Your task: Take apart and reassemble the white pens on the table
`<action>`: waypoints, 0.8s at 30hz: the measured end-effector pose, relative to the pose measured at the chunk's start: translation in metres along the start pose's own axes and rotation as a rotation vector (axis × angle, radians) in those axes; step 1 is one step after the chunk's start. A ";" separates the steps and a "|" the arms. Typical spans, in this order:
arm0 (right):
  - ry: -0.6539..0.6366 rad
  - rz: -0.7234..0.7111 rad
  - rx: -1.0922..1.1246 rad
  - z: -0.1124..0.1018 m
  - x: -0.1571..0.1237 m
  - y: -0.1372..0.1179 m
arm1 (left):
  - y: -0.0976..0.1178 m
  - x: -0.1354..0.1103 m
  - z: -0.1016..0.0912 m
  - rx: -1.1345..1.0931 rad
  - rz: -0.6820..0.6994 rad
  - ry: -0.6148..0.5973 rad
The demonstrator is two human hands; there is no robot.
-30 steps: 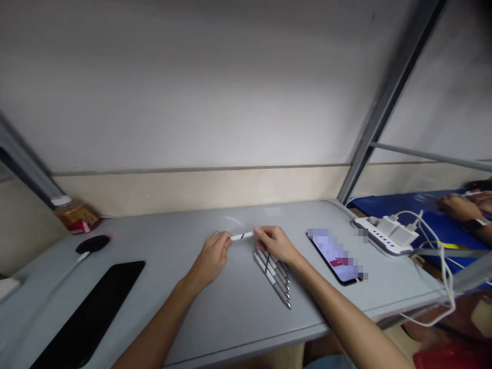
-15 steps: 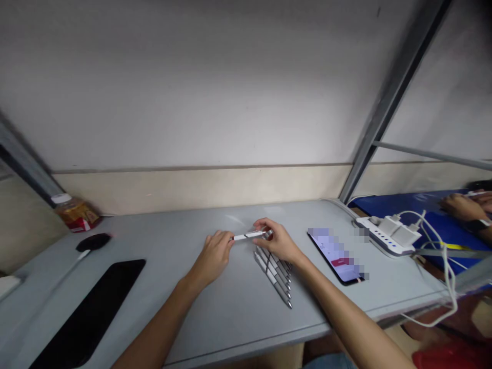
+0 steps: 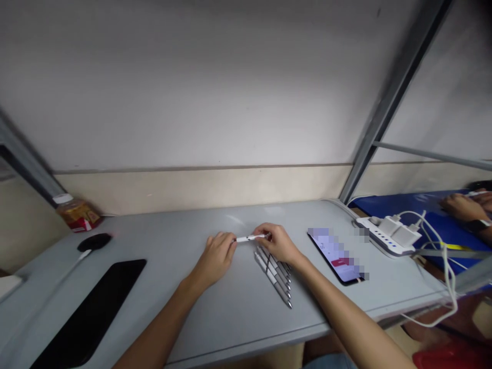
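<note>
A white pen is held level above the table between my two hands. My left hand pinches its left end, fingers closed. At the other end, the fingers of my right hand are closed around the pen and hide its tip. Just below my right hand, several white and grey pens lie side by side in a slanted row, metal tips toward the table's front edge. My right hand and wrist cover part of that row.
A phone with a lit screen lies right of the pens, before a white power strip with cables. On the left are a black phone, a black round object and a bottle. Another person's hands are at far right.
The fingers of my right hand have closed in around the pen's right end, where they were more spread before. My left hand keeps its hold, shifted very slightly.
</note>
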State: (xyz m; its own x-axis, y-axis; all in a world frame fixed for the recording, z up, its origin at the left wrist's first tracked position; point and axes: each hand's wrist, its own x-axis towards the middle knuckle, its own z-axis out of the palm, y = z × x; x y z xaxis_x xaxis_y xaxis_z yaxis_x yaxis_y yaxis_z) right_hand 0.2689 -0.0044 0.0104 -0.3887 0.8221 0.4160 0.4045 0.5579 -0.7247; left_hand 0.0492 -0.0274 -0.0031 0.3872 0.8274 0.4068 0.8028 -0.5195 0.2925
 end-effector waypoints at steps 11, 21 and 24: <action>0.083 -0.174 -0.262 -0.004 -0.001 0.016 | -0.009 -0.001 -0.004 0.001 -0.004 0.016; 0.086 -0.046 -0.435 -0.015 0.000 0.022 | -0.013 0.000 -0.003 0.042 -0.076 0.045; 0.075 -0.090 -0.397 -0.014 0.000 0.020 | -0.010 0.000 -0.003 0.051 -0.064 0.032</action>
State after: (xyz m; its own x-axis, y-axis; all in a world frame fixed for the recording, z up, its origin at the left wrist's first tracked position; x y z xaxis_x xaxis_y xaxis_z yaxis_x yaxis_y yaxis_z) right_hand 0.2890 0.0087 0.0038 -0.3814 0.7657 0.5179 0.6653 0.6164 -0.4213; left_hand 0.0394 -0.0230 -0.0040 0.3204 0.8508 0.4165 0.8477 -0.4537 0.2747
